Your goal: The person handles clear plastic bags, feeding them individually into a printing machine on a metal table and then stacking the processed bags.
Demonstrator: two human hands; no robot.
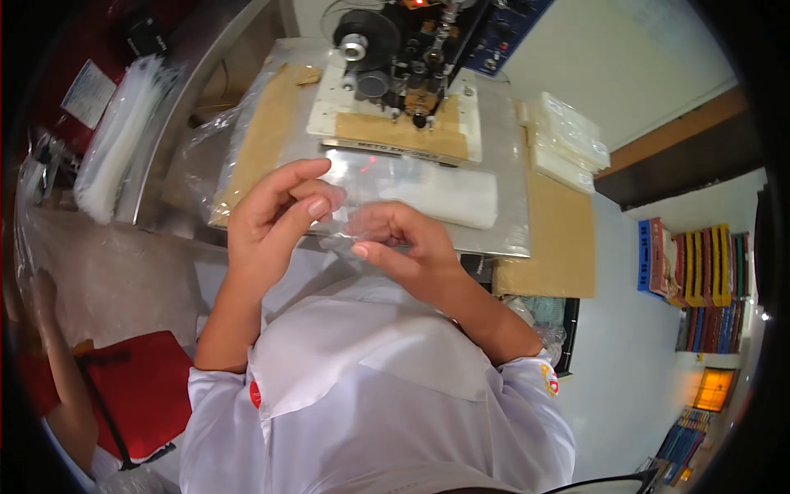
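In front of my chest, both hands are raised at the near edge of a metal plate (503,238). A thin, clear plastic film (336,242), likely a bag, spans the gap between them; its outline is hard to make out. My left hand (265,225) pinches it with thumb and fingertips. The blurred fingers of my right hand (413,244) close around its other side, thumb lowest. Just beyond lies a stack of clear plastic bags (460,197), flat on the plate. Over the far edge of this stack stands a Meto encoder (398,139), a printing machine with a black reel (370,40).
More packs of clear bags (565,142) lie at the right on cardboard (549,241). Bundled plastic bags (123,142) hang over the left side. Another person's arm (68,370) is at far left, beside a red chair (139,389). Colored crates (697,265) stand far right.
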